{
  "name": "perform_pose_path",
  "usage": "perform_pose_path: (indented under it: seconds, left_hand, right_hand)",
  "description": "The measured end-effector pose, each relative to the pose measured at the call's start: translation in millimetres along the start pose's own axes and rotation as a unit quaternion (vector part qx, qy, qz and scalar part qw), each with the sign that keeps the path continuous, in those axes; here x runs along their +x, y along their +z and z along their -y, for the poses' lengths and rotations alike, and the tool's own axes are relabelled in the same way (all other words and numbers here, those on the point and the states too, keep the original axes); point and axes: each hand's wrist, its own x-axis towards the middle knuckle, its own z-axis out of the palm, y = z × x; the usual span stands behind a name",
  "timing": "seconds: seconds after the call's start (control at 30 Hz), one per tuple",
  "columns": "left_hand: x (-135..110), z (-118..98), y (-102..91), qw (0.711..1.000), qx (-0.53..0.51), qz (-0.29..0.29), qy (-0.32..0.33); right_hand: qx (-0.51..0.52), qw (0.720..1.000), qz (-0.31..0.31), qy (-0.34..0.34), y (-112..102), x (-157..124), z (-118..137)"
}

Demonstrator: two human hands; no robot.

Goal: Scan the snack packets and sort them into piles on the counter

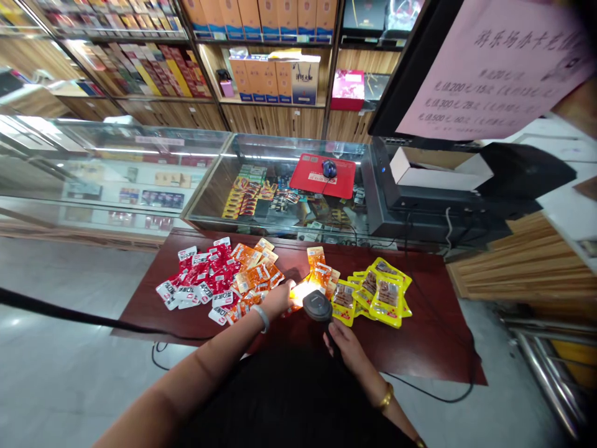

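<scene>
My right hand [344, 345] is wrapped round the handle of a black barcode scanner [318, 306], whose head points at a brightly lit orange snack packet [301, 291]. My left hand [278, 297] pinches that packet at its left edge on the dark red table [420, 336]. Left of it lie a pile of red and white packets [200, 280] and a pile of orange packets [254, 274]. Several more orange packets [321, 269] lie just beyond the scanner. Yellow packets [380, 292] are spread to the right.
A glass display counter [261, 186] stands behind the table, with a red mouse pad [310, 176] and mouse [329, 168] on it. A black monitor with a pink notice [489, 68] rises at the right. Shelves of boxes [261, 68] line the back wall. A black cable [69, 314] crosses the floor at the left.
</scene>
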Motion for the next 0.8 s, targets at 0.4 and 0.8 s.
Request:
perform_pose_path:
  seconds: [0.4,0.8]
  left_hand:
    - [22.5,-1.5,-1.9,0.983,-0.146,-0.111,0.024]
    - [-12.2,87.0,-65.7,0.951,0.149,-0.149,-0.227]
  right_hand:
    - [-0.014,1.0,-0.003,-0.006,6.1,-0.4,9.3]
    - [-0.039,0.999,0.003,0.019,9.7,5.7,3.8]
